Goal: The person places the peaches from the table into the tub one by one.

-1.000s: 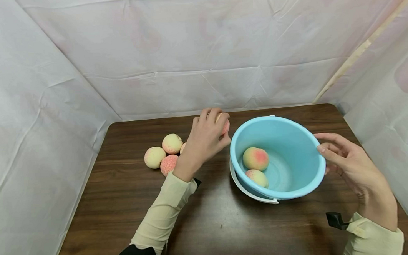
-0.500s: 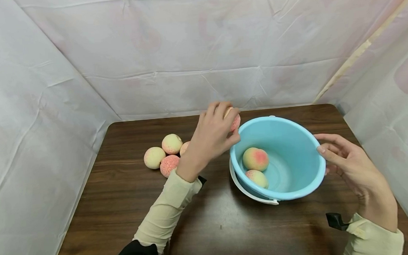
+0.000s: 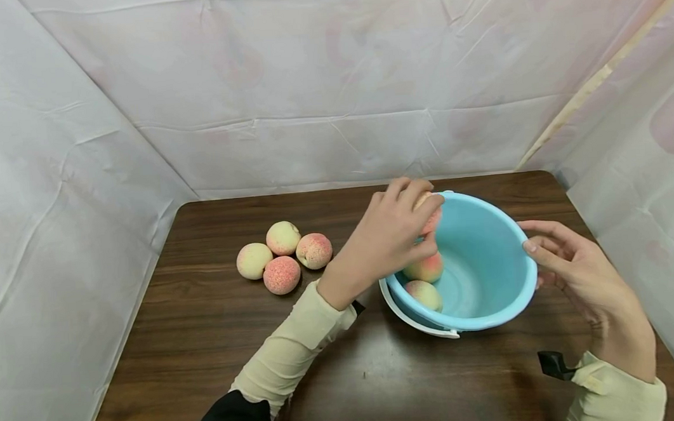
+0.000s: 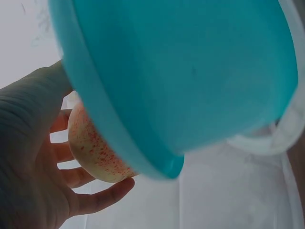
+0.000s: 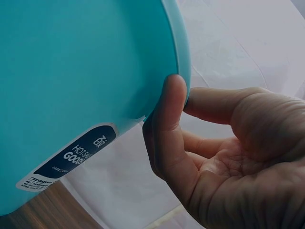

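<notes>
My left hand grips a red-speckled peach and reaches over the left rim of a light blue bucket. In the left wrist view the bucket's rim overlaps part of this peach. My right hand pinches the bucket's right rim, with fingers on the outer wall. Inside the bucket lie a yellow-and-red peach, partly behind my left hand, and a paler peach. Several more peaches, among them a pink one, sit clustered on the table to the left.
The bucket's white handle hangs down along its left front side. A dark wood table carries everything, with whitish sheets hanging behind it and at both sides. A printed label is on the bucket's outer wall.
My left hand has carried its peach rightward, from beside the bucket to over its left rim, uncovering the speckled peach on the table. The right hand and bucket have stayed put.
</notes>
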A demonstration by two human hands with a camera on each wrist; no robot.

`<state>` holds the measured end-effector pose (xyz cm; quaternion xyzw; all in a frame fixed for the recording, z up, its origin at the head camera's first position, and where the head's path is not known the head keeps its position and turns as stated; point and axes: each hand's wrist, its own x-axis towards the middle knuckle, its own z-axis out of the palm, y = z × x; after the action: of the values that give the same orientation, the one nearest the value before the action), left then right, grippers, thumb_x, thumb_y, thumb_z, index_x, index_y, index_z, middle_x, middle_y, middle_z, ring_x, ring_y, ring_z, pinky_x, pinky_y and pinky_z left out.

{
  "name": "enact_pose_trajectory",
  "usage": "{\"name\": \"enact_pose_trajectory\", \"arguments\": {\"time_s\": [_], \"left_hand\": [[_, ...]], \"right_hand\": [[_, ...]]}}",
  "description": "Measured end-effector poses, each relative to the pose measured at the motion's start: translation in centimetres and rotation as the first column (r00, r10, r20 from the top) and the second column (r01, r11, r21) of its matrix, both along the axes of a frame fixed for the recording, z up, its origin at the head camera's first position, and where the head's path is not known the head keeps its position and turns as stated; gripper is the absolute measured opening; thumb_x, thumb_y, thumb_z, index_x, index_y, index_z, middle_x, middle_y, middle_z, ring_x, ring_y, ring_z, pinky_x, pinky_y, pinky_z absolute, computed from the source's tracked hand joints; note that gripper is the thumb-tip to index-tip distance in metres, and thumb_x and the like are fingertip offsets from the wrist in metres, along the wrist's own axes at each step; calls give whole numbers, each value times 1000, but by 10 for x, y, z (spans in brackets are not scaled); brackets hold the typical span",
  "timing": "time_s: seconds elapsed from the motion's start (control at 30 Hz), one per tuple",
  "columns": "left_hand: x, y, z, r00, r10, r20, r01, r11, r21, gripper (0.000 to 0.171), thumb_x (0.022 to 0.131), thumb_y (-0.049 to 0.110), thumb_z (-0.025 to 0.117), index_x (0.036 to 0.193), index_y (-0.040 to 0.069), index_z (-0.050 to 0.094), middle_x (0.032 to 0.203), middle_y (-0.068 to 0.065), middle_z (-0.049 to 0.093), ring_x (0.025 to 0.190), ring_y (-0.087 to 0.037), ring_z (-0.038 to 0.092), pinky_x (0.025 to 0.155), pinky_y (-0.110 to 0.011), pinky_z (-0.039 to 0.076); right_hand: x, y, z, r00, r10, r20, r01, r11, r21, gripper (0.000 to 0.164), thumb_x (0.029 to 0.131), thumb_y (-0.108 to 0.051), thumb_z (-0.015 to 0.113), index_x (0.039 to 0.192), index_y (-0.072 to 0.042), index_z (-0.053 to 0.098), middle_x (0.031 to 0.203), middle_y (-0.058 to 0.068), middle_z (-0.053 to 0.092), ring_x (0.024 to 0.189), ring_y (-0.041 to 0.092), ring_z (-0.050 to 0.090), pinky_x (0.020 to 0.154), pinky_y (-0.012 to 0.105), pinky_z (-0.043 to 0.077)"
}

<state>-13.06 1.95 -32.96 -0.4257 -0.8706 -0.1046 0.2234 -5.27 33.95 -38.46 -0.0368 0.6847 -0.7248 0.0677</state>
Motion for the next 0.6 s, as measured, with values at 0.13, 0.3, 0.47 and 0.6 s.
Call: {"name": "enact_pose_trajectory", "arguments": {"time_s": [0.13, 0.3, 0.47, 0.6], "left_hand": [[4, 10, -3, 997, -64, 43, 65, 997, -36, 38, 92, 26, 56, 128, 20, 62, 137, -2, 59, 128, -25, 53, 78, -37, 53], [5, 24, -8, 986, -142, 91, 150, 985, -90, 36, 96, 29, 54, 130, 19, 63, 132, -1, 62, 123, -24, 57, 82, -31, 55], [7, 36, -12, 954, -187, 234, 235, 951, -199, 37, 99, 31, 56, 133, 19, 62, 133, 1, 60, 118, -20, 55, 78, -25, 52], [10, 46, -17, 927, -173, 332, 280, 909, -309, 37, 100, 33, 56, 134, 21, 62, 131, 4, 61, 111, -16, 54, 78, -21, 50]], "right_hand": [[0, 0, 0, 1000, 2, -1, -2, 1000, -4, 41, 105, 3, 53, 146, -4, 50, 96, 5, 74, 70, 16, 73, 54, 30, 58], [-1, 0, 0, 1000, 0, 4, 0, 1000, 1, 41, 105, 3, 53, 146, -5, 50, 96, 5, 73, 71, 17, 73, 54, 31, 58], [-1, 1, -1, 1000, 1, 3, -1, 1000, 7, 42, 106, 2, 52, 146, -5, 49, 96, 5, 73, 71, 16, 73, 54, 31, 58], [-1, 1, -2, 1000, 0, 1, 0, 1000, 6, 42, 106, 3, 52, 146, -5, 49, 96, 5, 73, 73, 16, 73, 54, 31, 59]]}}
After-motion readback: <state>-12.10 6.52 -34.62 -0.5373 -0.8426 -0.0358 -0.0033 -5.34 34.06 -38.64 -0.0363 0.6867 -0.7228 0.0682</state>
